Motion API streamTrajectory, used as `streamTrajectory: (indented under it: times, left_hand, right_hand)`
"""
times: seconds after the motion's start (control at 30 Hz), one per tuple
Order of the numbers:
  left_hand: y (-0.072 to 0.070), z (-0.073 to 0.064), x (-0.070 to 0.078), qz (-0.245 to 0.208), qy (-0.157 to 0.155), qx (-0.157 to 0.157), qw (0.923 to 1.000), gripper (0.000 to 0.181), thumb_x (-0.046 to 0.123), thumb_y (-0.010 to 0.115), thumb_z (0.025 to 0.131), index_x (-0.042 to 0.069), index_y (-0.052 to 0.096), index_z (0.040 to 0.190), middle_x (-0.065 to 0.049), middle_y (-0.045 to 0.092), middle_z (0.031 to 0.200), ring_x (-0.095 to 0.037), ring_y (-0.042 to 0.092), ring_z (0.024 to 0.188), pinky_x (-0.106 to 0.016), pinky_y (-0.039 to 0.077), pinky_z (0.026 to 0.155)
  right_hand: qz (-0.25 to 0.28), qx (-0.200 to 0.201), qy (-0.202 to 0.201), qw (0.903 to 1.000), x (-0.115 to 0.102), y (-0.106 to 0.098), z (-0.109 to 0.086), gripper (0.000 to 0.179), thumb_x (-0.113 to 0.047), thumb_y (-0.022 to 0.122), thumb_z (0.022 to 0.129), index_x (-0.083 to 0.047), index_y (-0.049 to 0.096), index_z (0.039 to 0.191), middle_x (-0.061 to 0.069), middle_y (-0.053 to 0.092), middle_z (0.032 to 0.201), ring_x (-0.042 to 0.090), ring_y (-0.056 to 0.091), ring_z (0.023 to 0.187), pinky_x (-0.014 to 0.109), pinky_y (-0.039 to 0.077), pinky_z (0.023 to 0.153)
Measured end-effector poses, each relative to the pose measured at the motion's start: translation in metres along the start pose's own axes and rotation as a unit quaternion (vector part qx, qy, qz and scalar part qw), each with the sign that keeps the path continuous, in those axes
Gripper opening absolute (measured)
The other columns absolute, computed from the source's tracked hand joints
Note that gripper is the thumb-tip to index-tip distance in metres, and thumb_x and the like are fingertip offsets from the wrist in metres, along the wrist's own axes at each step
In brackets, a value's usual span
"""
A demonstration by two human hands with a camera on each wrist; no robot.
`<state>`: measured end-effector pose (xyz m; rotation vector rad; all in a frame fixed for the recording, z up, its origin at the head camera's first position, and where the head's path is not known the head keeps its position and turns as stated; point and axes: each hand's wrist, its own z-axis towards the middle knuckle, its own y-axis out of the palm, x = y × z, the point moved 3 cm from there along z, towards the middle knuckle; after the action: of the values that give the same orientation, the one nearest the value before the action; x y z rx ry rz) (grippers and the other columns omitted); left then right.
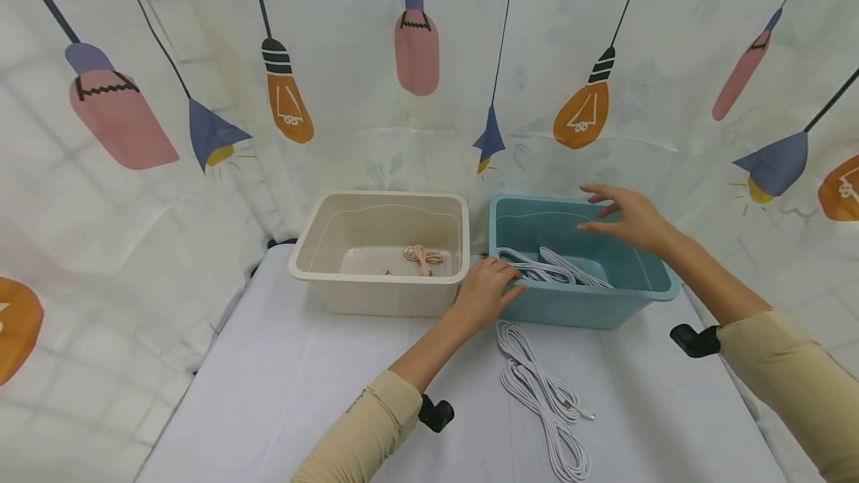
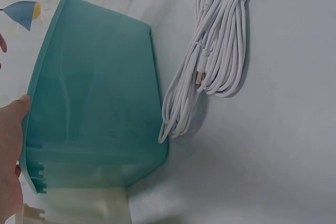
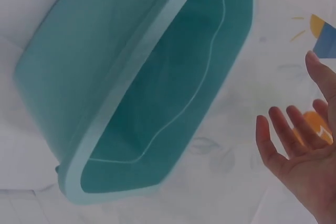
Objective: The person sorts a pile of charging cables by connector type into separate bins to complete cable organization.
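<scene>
A teal plastic bin (image 1: 570, 311) stands at the back right of the table, with bundled white cables (image 1: 553, 268) inside it. My left hand (image 1: 485, 291) grips the near left corner of its rim; the thumb lies along the outside wall in the left wrist view. Above the bin's right part is my right hand (image 1: 627, 218), fingers spread and holding nothing. In the right wrist view that hand appears beside the bin, apart from the rim. In front of the bin, more white cable bundles (image 1: 537, 386) lie on the table, with metal plug ends showing.
To the left of the teal bin stands a cream bin (image 1: 382, 297), holding a tied peach-coloured cable (image 1: 423, 256) and a tiny similar piece. A white cloth covers the table (image 1: 322, 386). Behind it hangs a curtain (image 1: 356, 58) printed with lamps.
</scene>
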<state>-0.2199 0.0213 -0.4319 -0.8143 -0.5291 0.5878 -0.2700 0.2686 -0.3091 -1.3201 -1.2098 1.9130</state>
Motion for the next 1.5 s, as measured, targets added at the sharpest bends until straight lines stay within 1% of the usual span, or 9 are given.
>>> streamTrajectory:
  times: [0.13,0.37,0.43,0.57,0.67,0.97,1.1,1.3,1.5]
  left_hand:
    - [0.001,0.000,0.000,0.002,-0.001,-0.001,1.0000,0.022,0.031,0.079,0.097,0.011,0.078,0.104,-0.003,0.078,0.103,-0.021,0.070,0.101,-0.035,0.056,0.093]
    - [0.002,0.000,-0.001,0.009,-0.007,-0.010,0.9999,0.022,0.033,0.078,0.097,0.012,0.078,0.107,-0.002,0.078,0.104,-0.021,0.069,0.102,-0.035,0.055,0.094]
    - [0.003,0.000,-0.001,0.010,-0.008,-0.013,0.9998,0.022,0.033,0.077,0.098,0.012,0.078,0.107,-0.002,0.077,0.105,-0.020,0.069,0.102,-0.035,0.055,0.094]
    - [0.004,0.000,-0.002,0.011,-0.005,-0.011,0.9999,0.021,0.032,0.077,0.098,0.012,0.078,0.106,-0.003,0.077,0.104,-0.020,0.069,0.101,-0.034,0.056,0.092]
    - [0.005,0.000,-0.002,0.008,-0.001,-0.005,1.0000,0.020,0.030,0.079,0.097,0.012,0.078,0.105,-0.003,0.077,0.103,-0.021,0.070,0.099,-0.035,0.056,0.091]
    - [0.004,-0.001,0.000,0.012,0.000,-0.002,0.9999,0.021,0.031,0.079,0.096,0.012,0.078,0.105,-0.003,0.078,0.102,-0.020,0.069,0.098,-0.034,0.056,0.089]
    - [0.005,-0.001,0.000,0.018,-0.002,-0.004,0.9998,0.022,0.031,0.079,0.096,0.012,0.078,0.105,-0.002,0.077,0.101,-0.020,0.069,0.097,-0.034,0.056,0.090]
    - [0.005,0.000,-0.001,0.027,-0.006,-0.012,0.9995,0.021,0.033,0.079,0.096,0.013,0.078,0.105,-0.001,0.077,0.102,-0.019,0.069,0.098,-0.033,0.056,0.092]
    - [0.004,0.000,-0.001,0.025,-0.007,-0.018,0.9995,0.022,0.033,0.078,0.097,0.013,0.078,0.107,-0.001,0.077,0.103,-0.020,0.069,0.099,-0.034,0.056,0.093]
  right_hand:
    - [0.006,0.018,-0.011,0.9998,0.000,0.003,-0.012,0.075,-0.016,0.084,0.093,0.003,0.045,0.155,0.035,0.061,0.136,0.052,0.066,0.116,0.066,0.058,0.090]
    - [0.020,0.052,-0.044,0.9975,-0.005,0.016,-0.035,0.069,-0.012,0.085,0.090,0.002,0.052,0.150,0.030,0.067,0.129,0.046,0.072,0.105,0.058,0.061,0.080]
    - [0.024,0.056,-0.043,0.9972,-0.007,0.020,-0.042,0.067,-0.011,0.084,0.091,0.001,0.053,0.149,0.029,0.067,0.127,0.045,0.072,0.104,0.052,0.061,0.078]
    - [0.027,0.062,-0.041,0.9969,-0.010,0.028,-0.056,0.062,-0.010,0.083,0.092,0.001,0.056,0.147,0.026,0.069,0.126,0.041,0.072,0.101,0.034,0.058,0.072]
    - [0.035,0.064,-0.039,0.9965,-0.011,0.036,-0.064,0.058,-0.010,0.082,0.092,0.001,0.058,0.144,0.024,0.069,0.124,0.039,0.073,0.099,0.028,0.056,0.068]
    - [0.061,0.087,-0.045,0.9934,-0.016,0.067,-0.087,0.047,-0.007,0.082,0.091,-0.001,0.066,0.135,0.018,0.073,0.114,0.032,0.073,0.092,0.026,0.060,0.072]
    - [0.068,0.091,-0.051,0.9922,-0.019,0.083,-0.094,0.045,-0.005,0.083,0.090,0.000,0.067,0.132,0.018,0.074,0.113,0.030,0.073,0.089,0.028,0.060,0.070]
    - [0.068,0.100,-0.056,0.9911,-0.017,0.105,-0.101,0.044,-0.003,0.084,0.088,0.002,0.069,0.129,0.015,0.074,0.106,0.029,0.074,0.085,0.029,0.061,0.066]
    - [0.084,0.089,-0.042,0.9916,-0.010,0.129,-0.107,0.044,-0.004,0.084,0.089,0.003,0.068,0.129,0.016,0.074,0.108,0.028,0.073,0.086,0.028,0.060,0.067]
